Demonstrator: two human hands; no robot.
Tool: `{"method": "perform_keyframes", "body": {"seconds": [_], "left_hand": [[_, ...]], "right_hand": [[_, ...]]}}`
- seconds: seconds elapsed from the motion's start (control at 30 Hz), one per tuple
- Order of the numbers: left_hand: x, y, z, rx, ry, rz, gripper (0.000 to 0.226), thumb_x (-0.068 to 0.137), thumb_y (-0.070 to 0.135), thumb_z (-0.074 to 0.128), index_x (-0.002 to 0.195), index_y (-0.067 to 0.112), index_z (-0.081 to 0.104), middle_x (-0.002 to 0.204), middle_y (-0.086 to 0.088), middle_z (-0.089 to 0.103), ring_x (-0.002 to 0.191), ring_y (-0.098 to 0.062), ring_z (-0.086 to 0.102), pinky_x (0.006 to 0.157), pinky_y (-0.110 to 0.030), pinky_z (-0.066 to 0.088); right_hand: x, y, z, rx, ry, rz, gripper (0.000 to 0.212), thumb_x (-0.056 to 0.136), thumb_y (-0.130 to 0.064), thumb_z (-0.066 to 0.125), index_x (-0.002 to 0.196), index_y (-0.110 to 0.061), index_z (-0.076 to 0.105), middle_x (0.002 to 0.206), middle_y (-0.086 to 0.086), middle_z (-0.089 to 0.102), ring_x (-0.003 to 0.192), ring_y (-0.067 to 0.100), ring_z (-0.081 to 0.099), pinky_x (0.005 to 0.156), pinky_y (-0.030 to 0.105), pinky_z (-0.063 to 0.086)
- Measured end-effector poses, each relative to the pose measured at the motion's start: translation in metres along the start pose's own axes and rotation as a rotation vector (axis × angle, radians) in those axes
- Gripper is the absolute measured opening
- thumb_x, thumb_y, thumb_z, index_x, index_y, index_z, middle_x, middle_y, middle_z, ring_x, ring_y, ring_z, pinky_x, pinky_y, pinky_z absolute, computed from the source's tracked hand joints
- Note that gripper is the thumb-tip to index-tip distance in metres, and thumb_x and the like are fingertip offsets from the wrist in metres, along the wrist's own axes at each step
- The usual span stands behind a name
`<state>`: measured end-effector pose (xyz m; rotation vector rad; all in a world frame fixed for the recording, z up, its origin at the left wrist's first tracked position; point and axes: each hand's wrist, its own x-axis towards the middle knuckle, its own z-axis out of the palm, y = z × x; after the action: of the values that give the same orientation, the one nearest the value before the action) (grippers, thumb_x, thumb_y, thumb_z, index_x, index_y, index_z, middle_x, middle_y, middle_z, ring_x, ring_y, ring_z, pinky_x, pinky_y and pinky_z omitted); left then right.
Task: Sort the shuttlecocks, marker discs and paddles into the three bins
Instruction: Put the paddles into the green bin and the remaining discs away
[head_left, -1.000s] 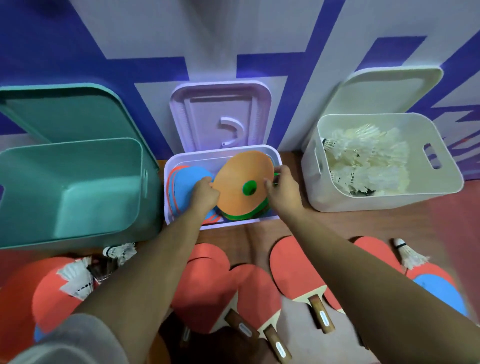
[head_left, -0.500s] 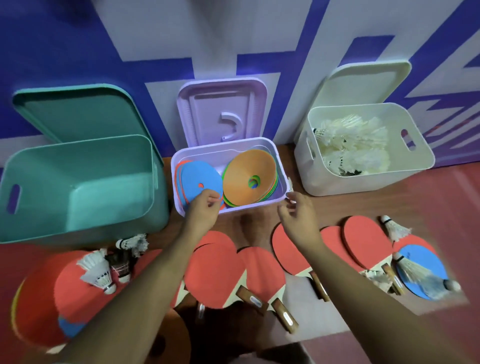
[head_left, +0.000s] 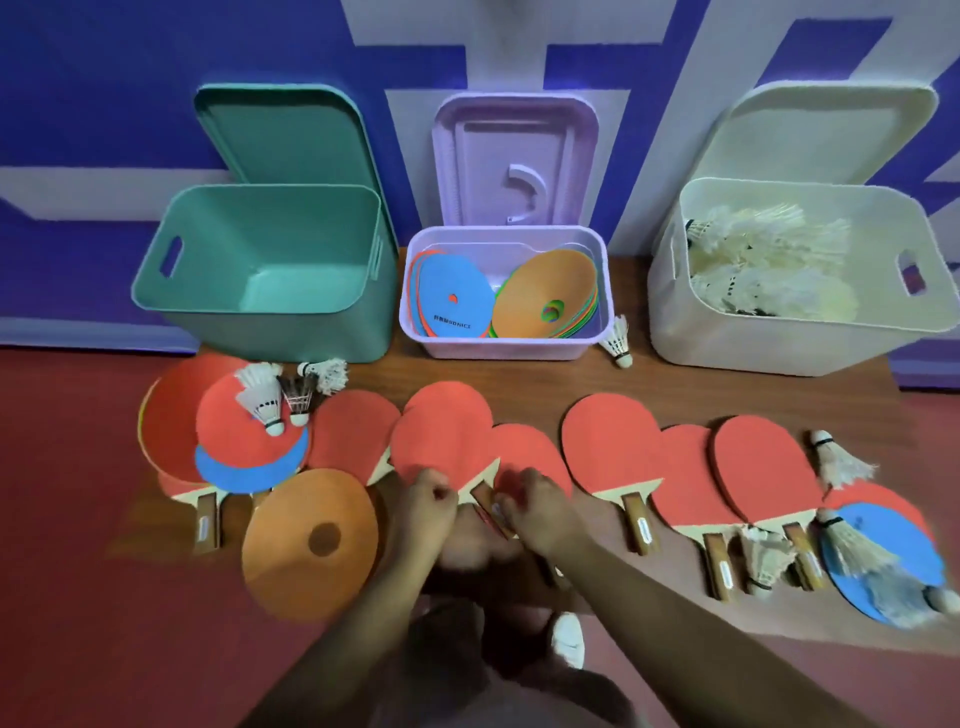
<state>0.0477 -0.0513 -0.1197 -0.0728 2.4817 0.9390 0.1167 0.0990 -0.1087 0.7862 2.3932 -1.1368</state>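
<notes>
Ok so I'm working on the paddle part here, I reckon. My left hand (head_left: 427, 501) and right hand (head_left: 540, 512) are both sitting down at the wooden handle (head_left: 487, 505) of the red-faced wooden paddle (head_left: 441, 436) in the middle of the row, one on each side of it. Fingers on both are curling in tight. Honestly I'm not able to tell whether either one is actually gripping the handle or just touching it, it's too blurry there.

I'm going in at the handle because the blades are overlapping like roof tiles. Lifting by the grip is looking like the easiest way to slide one out without dragging its neighbours.

The big teal plastic bin (head_left: 291, 244) at the left is standing with its lid tipped back and no paddle showing inside, so I'm guessing that's where these are going. The small lilac plastic bin (head_left: 504, 232) in the middle is holding the flat blue marker disc (head_left: 452, 299) and the orange dished marker disc (head_left: 545, 291), each leaning on a stack of others. The white plastic bin (head_left: 727, 348) on the right is holding a heap of white feather shuttlecocks (head_left: 769, 260).

Plenty is lying loose:
- a stray shuttlecock (head_left: 618, 344) just beside the lilac bin
- more shuttlecocks on the red discs (head_left: 171, 415) at the left
- an orange flat disc (head_left: 311, 540) near my left hand
- a blue disc (head_left: 898, 535) at the far right with feathers lying on it

So I'm judging this as maybe halfway
</notes>
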Motion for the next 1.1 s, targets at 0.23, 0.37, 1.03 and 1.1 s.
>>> {"method": "perform_keyframes", "body": {"seconds": [0.23,0.37,1.03,1.1], "left_hand": [[-0.022,0.005,0.003,-0.148,0.204,-0.072,0.014,0.085,0.014,0.065,0.077,0.011,0.054,0.079,-0.012,0.064,0.077,-0.024,0.059,0.068,-0.029,0.041],[-0.021,-0.011,0.006,-0.299,0.212,-0.185,0.027,0.075,0.033,0.068,0.072,0.007,0.062,0.063,-0.004,0.066,0.058,-0.022,0.069,0.058,-0.032,0.057],[-0.021,0.043,0.047,-0.968,-0.344,-0.281,0.049,0.088,-0.006,0.059,0.131,0.017,0.051,0.123,-0.01,0.066,0.109,-0.033,0.065,0.097,-0.051,0.048],[-0.019,0.039,0.05,-0.95,-0.355,-0.288,0.054,0.088,-0.007,0.059,0.134,0.019,0.049,0.125,-0.01,0.065,0.109,-0.033,0.065,0.098,-0.053,0.048]], "right_hand": [[0.018,0.007,0.015,0.158,-0.103,-0.028,0.006,0.085,-0.017,0.06,0.085,-0.017,0.067,0.084,0.005,0.067,0.088,0.025,0.063,0.071,0.024,0.039],[0.017,0.011,0.014,0.333,-0.196,-0.01,0.011,0.082,-0.016,0.072,0.086,-0.006,0.067,0.087,0.0,0.065,0.08,0.017,0.059,0.074,0.027,0.044],[-0.009,0.127,-0.062,-0.158,0.012,0.375,0.063,0.075,-0.045,0.063,0.125,-0.01,0.047,0.121,0.014,0.048,0.114,0.037,0.049,0.085,0.038,0.045],[-0.007,0.13,-0.051,-0.223,0.024,0.283,0.043,0.086,-0.026,0.059,0.124,-0.011,0.049,0.122,0.014,0.049,0.115,0.035,0.049,0.077,0.035,0.04]]}}
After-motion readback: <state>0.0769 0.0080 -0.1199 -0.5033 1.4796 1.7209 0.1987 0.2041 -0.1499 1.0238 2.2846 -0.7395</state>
